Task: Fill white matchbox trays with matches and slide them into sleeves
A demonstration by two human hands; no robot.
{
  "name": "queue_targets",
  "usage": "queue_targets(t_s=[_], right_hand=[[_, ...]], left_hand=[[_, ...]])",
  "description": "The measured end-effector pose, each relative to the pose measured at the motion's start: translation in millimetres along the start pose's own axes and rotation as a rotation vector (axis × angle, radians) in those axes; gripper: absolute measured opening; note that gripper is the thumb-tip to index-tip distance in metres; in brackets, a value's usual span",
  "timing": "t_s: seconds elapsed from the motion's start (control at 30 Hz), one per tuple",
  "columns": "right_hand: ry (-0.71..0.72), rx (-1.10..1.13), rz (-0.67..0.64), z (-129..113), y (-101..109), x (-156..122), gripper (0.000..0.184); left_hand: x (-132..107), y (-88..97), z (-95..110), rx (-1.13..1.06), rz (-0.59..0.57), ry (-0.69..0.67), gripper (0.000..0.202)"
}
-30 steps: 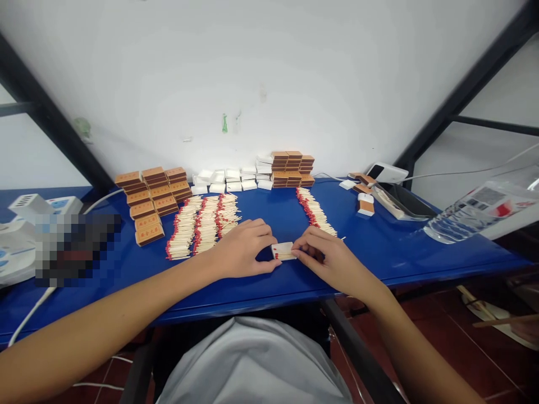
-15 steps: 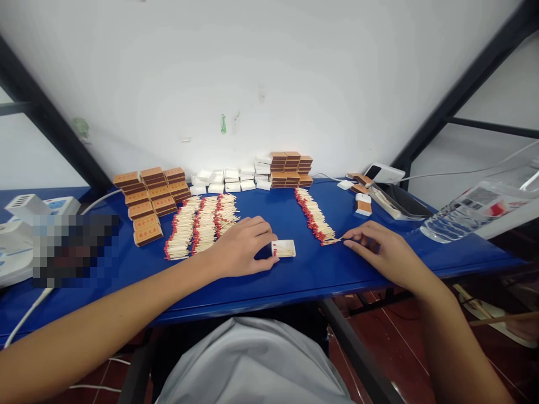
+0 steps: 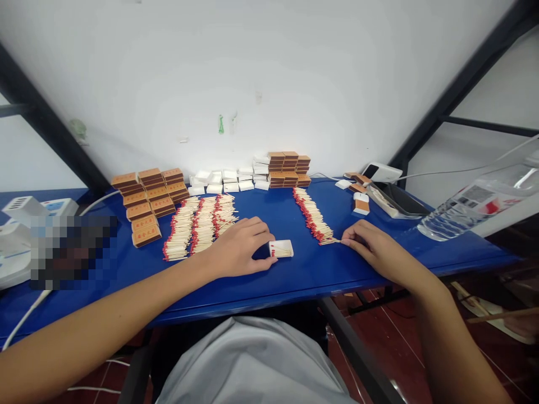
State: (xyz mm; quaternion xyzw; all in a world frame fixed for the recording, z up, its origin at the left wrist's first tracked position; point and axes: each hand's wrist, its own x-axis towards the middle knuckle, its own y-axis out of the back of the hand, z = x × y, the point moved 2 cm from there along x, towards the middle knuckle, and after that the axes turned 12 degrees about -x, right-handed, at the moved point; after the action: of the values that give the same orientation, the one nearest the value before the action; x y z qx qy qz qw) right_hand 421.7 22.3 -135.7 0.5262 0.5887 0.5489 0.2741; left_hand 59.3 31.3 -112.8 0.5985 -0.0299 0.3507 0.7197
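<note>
My left hand [image 3: 244,247] grips the left end of a small white matchbox tray [image 3: 288,247] between thumb and fingers. A few red-tipped matches lie inside it, heads to the left. My right hand [image 3: 373,247] pinches the plain end of a match [image 3: 336,240] at the near end of a slanting row of matches [image 3: 311,216]. That match's head end still lies among the others. Behind and beside my left hand spread several columns of matches [image 3: 202,221], partly covered by the hand.
Stacked matchboxes [image 3: 147,205] stand at left, more boxes [image 3: 289,168] and white trays [image 3: 229,178] along the wall. To the right are a wrapped white tray [image 3: 361,203], a phone [image 3: 400,201], a white device [image 3: 383,172] and a water bottle [image 3: 467,207]. Power strips [image 3: 25,235] sit far left.
My right thumb and fingertips have closed on the end of a match at the row's near end. My left hand stays on the tray; the view has shifted slightly.
</note>
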Motion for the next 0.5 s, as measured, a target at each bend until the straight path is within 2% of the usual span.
queue_targets(t_s=[0.27, 0.5], right_hand=[[0.049, -0.014, -0.013, -18.8, -1.1, -7.8, 0.031], [0.086, -0.017, 0.011, -28.7, -4.2, -1.4, 0.03]], left_hand=[[-0.2, 0.4, 0.2, -0.003, -0.002, -0.003, 0.024], [-0.3, 0.0, 0.1, 0.003, -0.013, 0.002, 0.026]])
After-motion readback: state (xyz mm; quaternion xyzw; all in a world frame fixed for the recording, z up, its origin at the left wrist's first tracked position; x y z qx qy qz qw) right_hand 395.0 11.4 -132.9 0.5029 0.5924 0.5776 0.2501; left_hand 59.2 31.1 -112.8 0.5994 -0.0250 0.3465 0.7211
